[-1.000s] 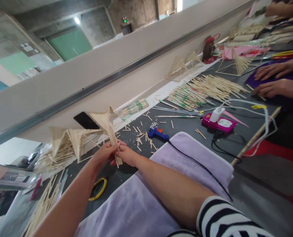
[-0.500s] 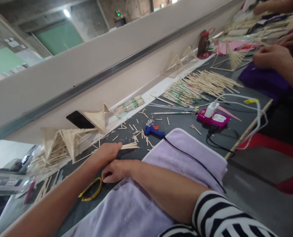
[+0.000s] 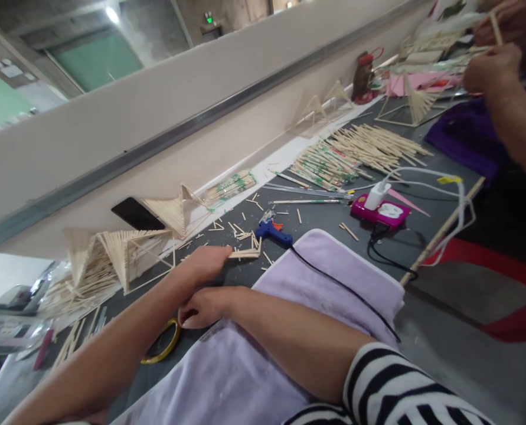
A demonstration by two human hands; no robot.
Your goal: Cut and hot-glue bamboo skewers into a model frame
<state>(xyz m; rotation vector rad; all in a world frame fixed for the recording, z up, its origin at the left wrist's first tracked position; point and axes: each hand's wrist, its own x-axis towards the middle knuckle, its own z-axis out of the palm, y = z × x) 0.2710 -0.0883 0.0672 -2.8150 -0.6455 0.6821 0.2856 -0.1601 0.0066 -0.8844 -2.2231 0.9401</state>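
Observation:
My left hand (image 3: 207,262) reaches across the dark tabletop with its fingers closed round a small bunch of short wooden sticks (image 3: 244,254). The ends of the sticks point right, among loose cut pieces beside a blue glue gun (image 3: 275,232). Just nearer to me, my right hand (image 3: 202,307) rests with curled fingers at the edge of a lilac towel (image 3: 333,265); whether anything is inside them is hidden. Close to its fingertips lies a yellow ring-shaped thing (image 3: 162,353), partly covered by my left forearm.
Stick models (image 3: 125,254) and a phone (image 3: 136,213) stand by the wall at left. Many sticks (image 3: 369,147) lie farther right, behind a pink power strip (image 3: 380,211) with cables. At far right, a co-worker's hands (image 3: 495,62) hold a stick.
My left hand has moved forward and right with the sticks, closer to the glue gun. My right hand stays almost in place. The co-worker's hands have lifted, showing a stick.

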